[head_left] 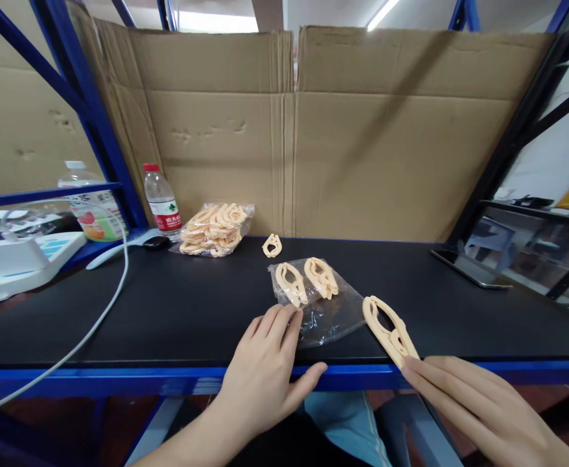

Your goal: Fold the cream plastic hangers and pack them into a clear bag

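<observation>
My left hand [265, 370] lies flat and open on the black shelf top [168, 305], its fingertips at the near edge of a clear plastic bag [321, 311]. Two peach plastic clip pieces [306, 280] rest on that bag. My right hand [479, 405] sits at the shelf's front edge and pinches the near end of another peach clip piece [389, 329], which lies on the black surface. A single small peach piece [271, 245] sits further back. A bag full of the same pieces [214, 230] stands near the cardboard wall.
Cardboard sheets [313, 130] wall off the back. A water bottle [162, 201], a second bottle [90, 207], a white cable [104, 305] and a white charger [12, 256] are at the left. A phone [469, 269] lies at the right. Blue rack posts [94, 110] frame the shelf.
</observation>
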Tool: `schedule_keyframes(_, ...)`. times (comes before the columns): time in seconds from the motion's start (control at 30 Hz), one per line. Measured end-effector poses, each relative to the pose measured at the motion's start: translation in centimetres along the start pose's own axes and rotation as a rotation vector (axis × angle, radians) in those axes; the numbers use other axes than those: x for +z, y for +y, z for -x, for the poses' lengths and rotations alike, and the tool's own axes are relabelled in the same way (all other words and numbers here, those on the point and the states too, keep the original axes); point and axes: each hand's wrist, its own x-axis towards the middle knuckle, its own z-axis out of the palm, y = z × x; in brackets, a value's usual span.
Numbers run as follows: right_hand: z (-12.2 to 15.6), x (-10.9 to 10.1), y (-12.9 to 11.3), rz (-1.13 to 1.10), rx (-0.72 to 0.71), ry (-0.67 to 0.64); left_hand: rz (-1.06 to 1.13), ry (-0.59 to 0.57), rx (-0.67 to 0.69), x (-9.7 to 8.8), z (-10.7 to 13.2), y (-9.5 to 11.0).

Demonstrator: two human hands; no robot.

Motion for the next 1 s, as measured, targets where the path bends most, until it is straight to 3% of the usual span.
schedule_keyframes(0.3, -2.9, 1.2, -0.1, 0.02, 0.034, 0.026, 0.004, -0.018, -0.002, -0.1, -0.1, 0.0)
schedule_keyframes(0.57, -1.5, 1.4, -1.1, 0.046, -0.002, 0.028, 0.012, -0.001, 0.008, 0.0, -0.1, -0.1)
schedule_keyframes(0.67, -0.9, 0.8, -1.0, 0.025, 0.03, 0.024, 0.019, 0.017, 0.011, 0.1, -0.1, -0.1)
schedule_keyframes(0.83, -1.8, -2.3, -1.2, 0.055, 0.235, 0.142, 0.015, 0.04, 0.013, 0.1, -0.1, -0.2)
schedule_keyframes(0.93, -3.6, -3.3, -2.0, 0.051, 0.19, 0.191, 0.012, 0.029, 0.002, 0.1, 0.0, -0.1)
schedule_keyframes(1.0, -5.5, -2.9, -2.2, 0.005, 0.086, 0.18, 0.019, 0.03, -0.015, 0.2, 0.0, 0.0)
